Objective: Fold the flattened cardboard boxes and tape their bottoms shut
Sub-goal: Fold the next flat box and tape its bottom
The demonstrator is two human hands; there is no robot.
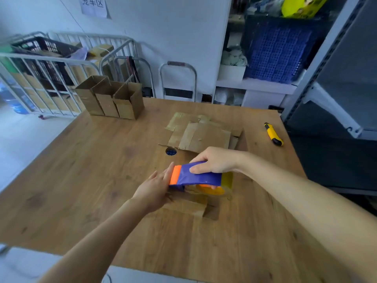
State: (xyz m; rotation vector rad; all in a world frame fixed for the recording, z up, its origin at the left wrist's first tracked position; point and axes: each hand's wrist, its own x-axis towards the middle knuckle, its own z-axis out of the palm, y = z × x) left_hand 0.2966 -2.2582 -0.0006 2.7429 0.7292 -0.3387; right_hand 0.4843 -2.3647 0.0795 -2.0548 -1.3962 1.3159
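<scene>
A small cardboard box (187, 205) stands on the wooden table (102, 180), partly hidden by both hands. My right hand (214, 160) grips a blue and orange tape dispenser (195, 176) with a yellow tape roll, held on top of the box. My left hand (155, 188) rests flat against the box's left side, fingers by the dispenser's orange tip. A pile of flattened cardboard boxes (202, 133) lies behind the hands. Three folded boxes (114, 99) stand upright at the table's far left.
A yellow utility knife (273, 134) lies at the table's right. A dark round hole (171, 151) sits in the tabletop near the flat pile. A metal cage cart (51, 74) stands far left, shelving (336, 78) at right.
</scene>
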